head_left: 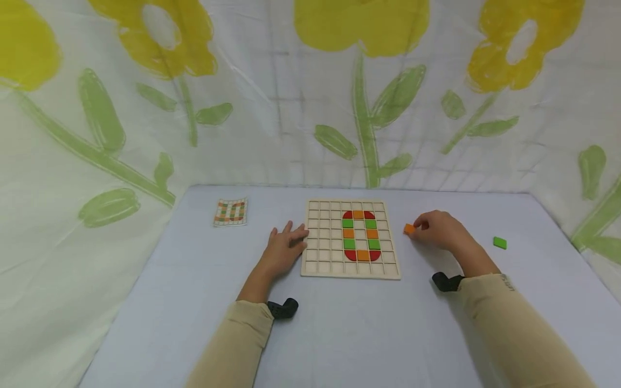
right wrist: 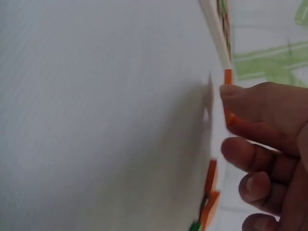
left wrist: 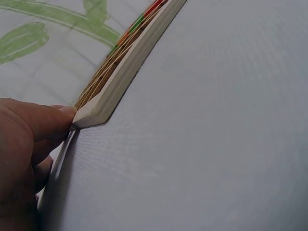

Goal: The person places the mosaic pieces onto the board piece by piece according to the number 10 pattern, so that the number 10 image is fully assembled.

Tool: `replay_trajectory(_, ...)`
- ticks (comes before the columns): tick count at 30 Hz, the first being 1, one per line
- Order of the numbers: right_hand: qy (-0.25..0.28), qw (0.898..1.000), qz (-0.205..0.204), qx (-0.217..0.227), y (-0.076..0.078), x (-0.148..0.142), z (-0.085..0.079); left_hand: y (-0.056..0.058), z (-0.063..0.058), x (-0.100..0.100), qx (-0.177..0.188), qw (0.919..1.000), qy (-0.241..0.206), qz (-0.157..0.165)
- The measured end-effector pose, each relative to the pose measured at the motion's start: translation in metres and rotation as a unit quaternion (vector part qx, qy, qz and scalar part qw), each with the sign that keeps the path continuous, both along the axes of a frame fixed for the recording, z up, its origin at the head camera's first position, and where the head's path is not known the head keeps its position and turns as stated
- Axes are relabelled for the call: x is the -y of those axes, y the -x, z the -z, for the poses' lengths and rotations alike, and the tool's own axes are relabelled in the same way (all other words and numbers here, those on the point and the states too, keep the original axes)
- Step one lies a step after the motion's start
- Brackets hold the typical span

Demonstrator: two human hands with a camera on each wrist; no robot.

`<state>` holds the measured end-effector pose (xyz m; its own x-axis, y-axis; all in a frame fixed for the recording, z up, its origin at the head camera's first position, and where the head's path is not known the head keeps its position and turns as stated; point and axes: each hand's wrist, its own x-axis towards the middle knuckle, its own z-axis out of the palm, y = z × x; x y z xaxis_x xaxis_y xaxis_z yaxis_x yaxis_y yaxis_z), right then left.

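Note:
A pale wooden grid board point(head_left: 317, 257) lies on the table, with red, green and orange tiles point(head_left: 363, 255) set in a closed oval ring on its right half. My left hand point(head_left: 283, 253) rests at the board's left edge, its fingers spread; in the left wrist view the fingertips touch the board's rim point(left wrist: 103, 108). To the right of the board, my right hand point(head_left: 440, 230) pinches an orange tile point(right wrist: 228, 77) between thumb and finger. The right wrist view shows that tile held above the table, the other fingers loosely curled.
A small printed pattern card point(head_left: 230, 212) lies at the table's back left. One green tile point(head_left: 499, 243) is on the right side. More orange tiles point(right wrist: 210, 207) lie below the right hand in its wrist view. A flowered curtain point(head_left: 252, 108) hangs behind the table.

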<state>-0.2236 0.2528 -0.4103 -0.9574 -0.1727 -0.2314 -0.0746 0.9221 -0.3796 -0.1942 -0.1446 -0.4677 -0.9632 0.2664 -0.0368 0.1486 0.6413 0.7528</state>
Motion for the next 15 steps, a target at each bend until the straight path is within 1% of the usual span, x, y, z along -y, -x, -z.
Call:
replay_trajectory(3,0.015,0.999,-0.005,-0.033,0.008,0.02,-0.003,0.0,-0.001,-0.001,0.0,1.0,-0.001,-0.003)
replay_trajectory(4,0.021,0.999,-0.011,-0.045,0.011,0.028,-0.005,0.0,-0.001,-0.001,0.001,1.0,0.0,-0.006)
replay_trajectory(7,0.043,0.997,-0.036,-0.059,0.022,0.059,-0.008,0.0,-0.002,-0.002,0.002,0.9999,0.002,-0.012)
replay_trajectory(11,0.064,0.994,-0.074,-0.049,0.038,0.103,-0.01,-0.002,-0.002,-0.002,0.002,0.9999,0.006,-0.015)
replay_trajectory(15,0.067,0.991,-0.108,-0.033,0.051,0.142,-0.008,-0.004,-0.003,-0.003,0.003,0.9999,-0.001,-0.014)
